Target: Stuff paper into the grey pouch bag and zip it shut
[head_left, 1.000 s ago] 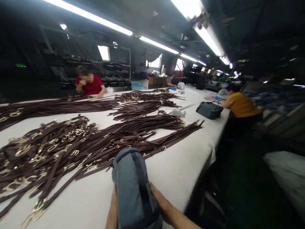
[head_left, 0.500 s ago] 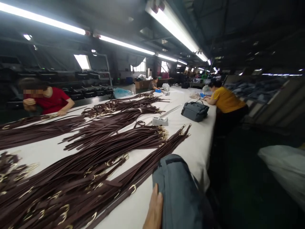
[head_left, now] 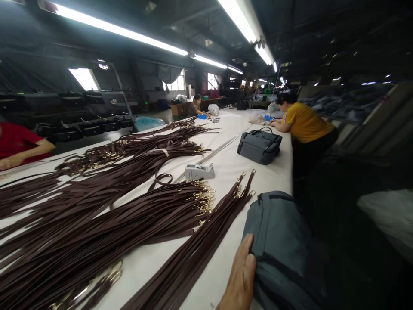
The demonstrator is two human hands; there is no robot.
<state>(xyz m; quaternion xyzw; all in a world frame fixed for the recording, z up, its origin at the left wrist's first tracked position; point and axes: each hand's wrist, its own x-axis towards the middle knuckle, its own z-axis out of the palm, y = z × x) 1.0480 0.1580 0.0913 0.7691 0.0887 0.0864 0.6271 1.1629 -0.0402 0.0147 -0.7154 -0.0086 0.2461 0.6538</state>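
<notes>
A grey-blue fabric bag (head_left: 280, 237) with dark straps lies at the near right edge of the white-covered table (head_left: 206, 254). Against its left side rests my left hand (head_left: 240, 275), fingers stretched forward and touching the cloth. My right hand does not show. Just left of the bag runs a bundle of dark brown straps (head_left: 206, 241) with gold-coloured buckles at the far end. A larger pile of brown straps (head_left: 129, 219) spreads across the table further left.
Farther along the table stand a grey tape dispenser (head_left: 199, 171) and a second grey bag (head_left: 260, 145). A person in yellow (head_left: 306, 122) leans on the right edge; a person in red (head_left: 19, 144) is at the left. A pale sack (head_left: 387, 219) sits low at right.
The view has shifted, and the near bag and my left hand now appear further right in the picture. My hand is still against the bag. The person in red is partly out of view.
</notes>
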